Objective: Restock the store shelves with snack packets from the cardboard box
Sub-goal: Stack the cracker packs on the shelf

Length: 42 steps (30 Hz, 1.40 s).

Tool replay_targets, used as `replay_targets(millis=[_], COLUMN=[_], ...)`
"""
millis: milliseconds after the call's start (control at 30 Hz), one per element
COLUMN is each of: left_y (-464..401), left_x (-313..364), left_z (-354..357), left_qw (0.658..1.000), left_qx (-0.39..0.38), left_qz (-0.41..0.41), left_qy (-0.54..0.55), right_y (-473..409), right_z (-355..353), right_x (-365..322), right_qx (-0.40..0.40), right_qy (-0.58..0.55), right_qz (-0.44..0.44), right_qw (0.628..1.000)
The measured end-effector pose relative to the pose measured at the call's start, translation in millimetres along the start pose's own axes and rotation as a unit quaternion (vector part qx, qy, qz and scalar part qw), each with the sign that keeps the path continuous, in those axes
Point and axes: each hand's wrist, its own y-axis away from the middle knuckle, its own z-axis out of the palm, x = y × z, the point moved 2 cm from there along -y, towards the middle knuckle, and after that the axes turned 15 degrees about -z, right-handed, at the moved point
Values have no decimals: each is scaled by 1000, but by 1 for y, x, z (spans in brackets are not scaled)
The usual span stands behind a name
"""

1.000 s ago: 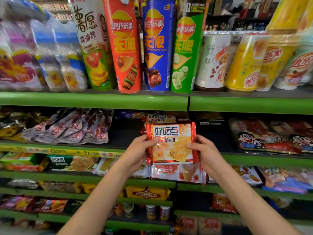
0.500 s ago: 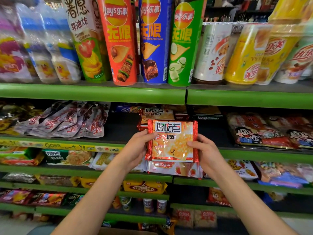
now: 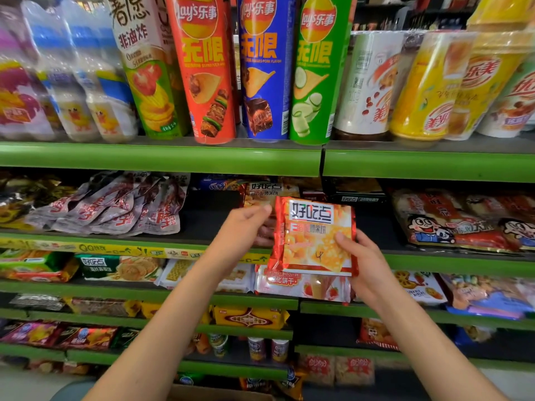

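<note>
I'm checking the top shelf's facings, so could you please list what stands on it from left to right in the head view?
Clear-wrapped duck-print packs → white and green chip tube → red Lay's tube → blue Lay's tube → green Lay's tube → white cup → yellow cup.

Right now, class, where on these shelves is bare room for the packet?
Bare dark shelf lies between the grey-pink pouches and the matching packet at the back. More lies right of the held packet, before the cartoon-face bags. The top shelf of tubes is crowded.
</note>
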Motion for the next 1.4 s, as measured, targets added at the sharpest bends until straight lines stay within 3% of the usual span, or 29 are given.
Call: replay_targets(millis=[67, 133, 200, 300, 400, 500, 700, 900, 1000, 1100, 1233, 1300, 1400], left_y=[-7, -17, -32, -53, -73, -79, -78, -72, -79, -93, -123, -137, -151], left_x=[14, 26, 29, 29, 28, 25, 24, 29, 33, 30, 15, 9, 13], left_z=[-7, -3, 12, 39, 57, 69, 39, -31, -13, 30, 51, 50, 44], left_qw=[978, 877, 772, 683, 669, 637, 626, 644, 671, 796, 927, 966, 971], left_qx=[140, 237, 185, 86, 48, 61, 61, 65, 120, 149, 139, 124, 136], left_qz=[98, 192, 230, 209, 149, 95, 97, -1, 31, 56, -78, -126, -187], left_qy=[-120, -372, -564, -695, -727, -762, -772, -762, -731, -584, -338, -190, -61], right_y=[-2, -3, -5, -6, -7, -7, -8, -5, -5, -6, -10, -13, -16], right_z=[-7, -15, -23, -32, -33, -31, -33, -42, -42, -41, -43, -44, -47], right_x=[-8, -15, -21, -26, -28, -24, -22, -25, -29, -34, -45, -49, -50], right_qx=[34, 66, 95, 129, 134, 129, 136, 150, 157, 153, 148, 146, 141], right_qy=[-8, -16, -12, -7, 8, 23, 41, 47, 46, 50, 50, 52, 58], right_qz=[-4, -4, -8, -21, -22, -19, -17, -19, -23, -25, -31, -35, -36], right_qw=[999, 998, 995, 991, 991, 991, 990, 987, 986, 987, 987, 987, 988])
